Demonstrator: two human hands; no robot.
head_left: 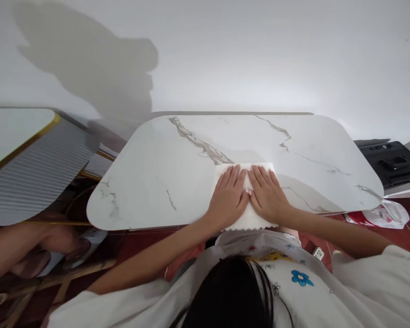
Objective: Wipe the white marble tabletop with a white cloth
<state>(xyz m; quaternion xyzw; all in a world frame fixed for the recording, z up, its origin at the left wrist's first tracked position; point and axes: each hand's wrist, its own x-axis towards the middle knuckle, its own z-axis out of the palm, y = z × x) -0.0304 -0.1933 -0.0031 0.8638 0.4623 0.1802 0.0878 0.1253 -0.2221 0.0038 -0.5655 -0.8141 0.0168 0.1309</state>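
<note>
A white paper towel (254, 221) lies at the near edge of a white marble-patterned table (184, 182). My left hand (227, 196) rests flat on its left half, fingers stretched toward the wall. Beside it, my right hand (266, 191) lies flat on the right half in the same way. The two thumbs come close together near the middle of the sheet. Neither hand grips anything. Much of the towel is hidden under the palms, and its wavy near edge reaches past the table's front edge.
A ribbed cabinet with a gold-edged top (37, 159) stands at left, with another person's arm (17, 243) below it. At right are a black case (392, 161) and a plastic bag (387, 214). The wall (259, 59) rises behind the table.
</note>
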